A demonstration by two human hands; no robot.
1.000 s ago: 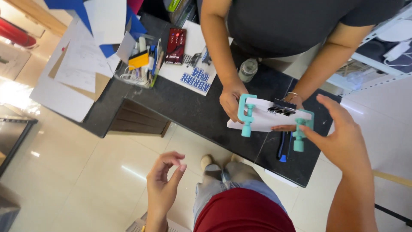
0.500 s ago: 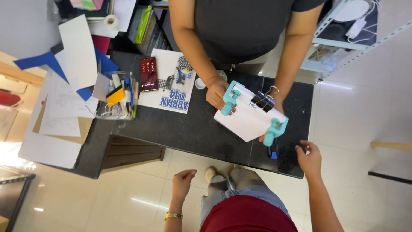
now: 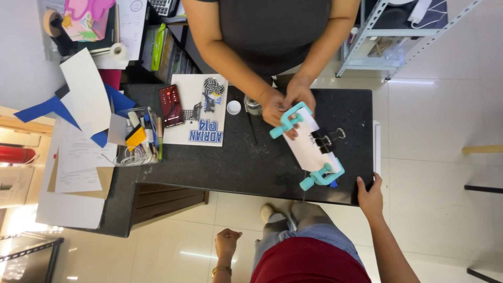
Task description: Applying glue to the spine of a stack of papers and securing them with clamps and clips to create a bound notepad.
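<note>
Right hand (image 3: 371, 195) now withdrawn from the clamped white sheet (image 3: 308, 148) to the black table's near edge (image 3: 346, 198), fingers open and hooked over it. Left hand (image 3: 227, 243) loosely fisted, hanging empty. Sheet with teal clamps (image 3: 320, 175) left entirely in the co-worker's hands (image 3: 285, 102). Open tabletop between sheet and phone (image 3: 171, 105).

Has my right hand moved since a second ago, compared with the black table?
Yes. The right hand was raised at the clamped white stack over the black table; now it has dropped back and rests on the table's near edge.
</note>
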